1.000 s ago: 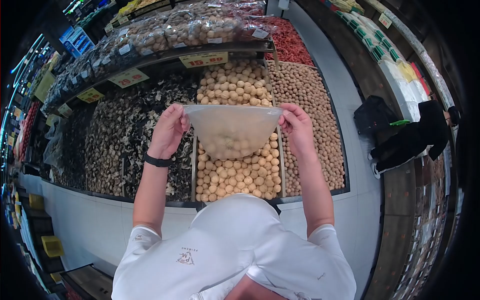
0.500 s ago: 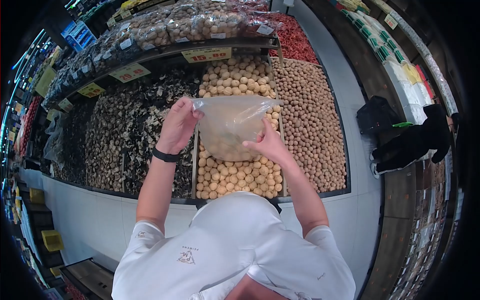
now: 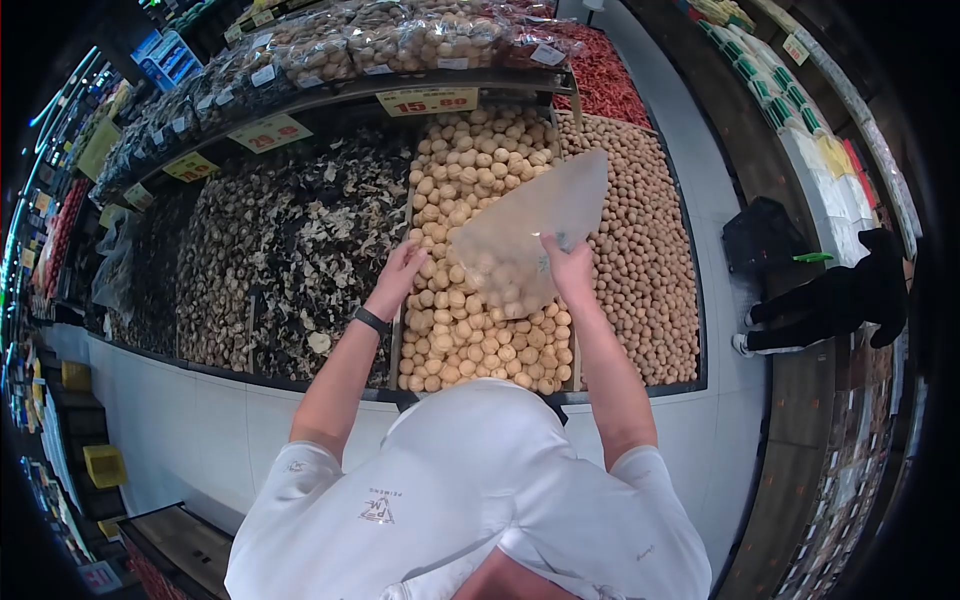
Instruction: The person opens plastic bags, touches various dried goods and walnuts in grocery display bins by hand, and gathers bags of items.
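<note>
A thin, translucent plastic bag [image 3: 520, 230] hangs flat and tilted from my right hand [image 3: 570, 268], which pinches it near its right side. Through the film I can faintly see the pale walnuts [image 3: 470, 350] in the bin beneath. Whether the bag's mouth is parted, I cannot tell. My left hand [image 3: 398, 272], with a dark band on its wrist, is off the bag. Its fingers reach over the left edge of the walnut bin, loosely apart, and no object shows in them.
Black-and-white dried fungus [image 3: 330, 240] fills the bin on the left; smaller brown round goods [image 3: 645, 260] lie to the right. Above the bins runs a shelf of packed bags [image 3: 400, 45] with price signs [image 3: 428, 101]. A person in dark clothes [image 3: 835, 300] stands across the aisle beside a black basket [image 3: 762, 235].
My left hand has let go of the bag and moved down toward the walnuts. The bag, now in my right hand alone, has swung to the right and tilted.
</note>
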{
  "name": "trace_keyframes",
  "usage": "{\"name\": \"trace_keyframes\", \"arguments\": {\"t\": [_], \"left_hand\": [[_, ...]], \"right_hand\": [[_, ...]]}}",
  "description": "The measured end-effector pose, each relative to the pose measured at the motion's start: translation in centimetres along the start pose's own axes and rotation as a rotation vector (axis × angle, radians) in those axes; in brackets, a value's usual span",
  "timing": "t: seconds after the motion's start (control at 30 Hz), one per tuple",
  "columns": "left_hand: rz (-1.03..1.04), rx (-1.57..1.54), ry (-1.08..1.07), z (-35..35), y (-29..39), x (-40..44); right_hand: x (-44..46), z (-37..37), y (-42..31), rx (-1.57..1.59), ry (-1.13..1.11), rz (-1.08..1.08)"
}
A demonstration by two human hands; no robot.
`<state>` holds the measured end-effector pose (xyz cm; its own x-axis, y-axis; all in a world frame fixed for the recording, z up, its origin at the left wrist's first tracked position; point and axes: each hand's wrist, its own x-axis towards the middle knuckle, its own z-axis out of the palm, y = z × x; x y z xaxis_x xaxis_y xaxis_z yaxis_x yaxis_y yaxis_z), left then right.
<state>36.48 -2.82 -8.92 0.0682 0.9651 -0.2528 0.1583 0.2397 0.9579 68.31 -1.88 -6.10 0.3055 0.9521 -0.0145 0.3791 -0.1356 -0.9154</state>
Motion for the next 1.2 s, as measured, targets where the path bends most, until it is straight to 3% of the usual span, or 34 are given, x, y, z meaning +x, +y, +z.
{"name": "trace_keyframes", "arguments": {"t": [0.13,0.2,0.27,0.63,0.83,1.0,1.2], "left_hand": [[-0.057,0.133,0.069,2.3,-5.3,-1.1],[0.111,0.193,0.117,3.0,-7.0,-0.9],[0.083,0.166,0.099,3.5,-7.1,-1.3],[0.159,0.08,0.08,2.0,-5.7,-1.9],[0.043,0.021,0.085,0.9,-4.9,-1.8],[0.169,-0.072,0.062,1.0,0.1,-4.0],[0.414,0.047,0.033,1.6,5.3,-7.1]], "right_hand": [[0.0,-1.2,-0.6,0.201,0.07,-0.055],[-0.2,-1.4,-1.6,0.214,0.056,-0.067],[-0.5,-1.4,-2.7,0.301,0.111,-0.041],[0.0,-3.3,-7.8,0.435,0.073,-0.14],[0.0,-4.0,-9.1,0.49,0.068,-0.102],[-0.8,-3.4,-8.9,0.484,0.071,-0.112],[-5.1,-0.8,-9.4,0.478,-0.318,-0.122]]}}
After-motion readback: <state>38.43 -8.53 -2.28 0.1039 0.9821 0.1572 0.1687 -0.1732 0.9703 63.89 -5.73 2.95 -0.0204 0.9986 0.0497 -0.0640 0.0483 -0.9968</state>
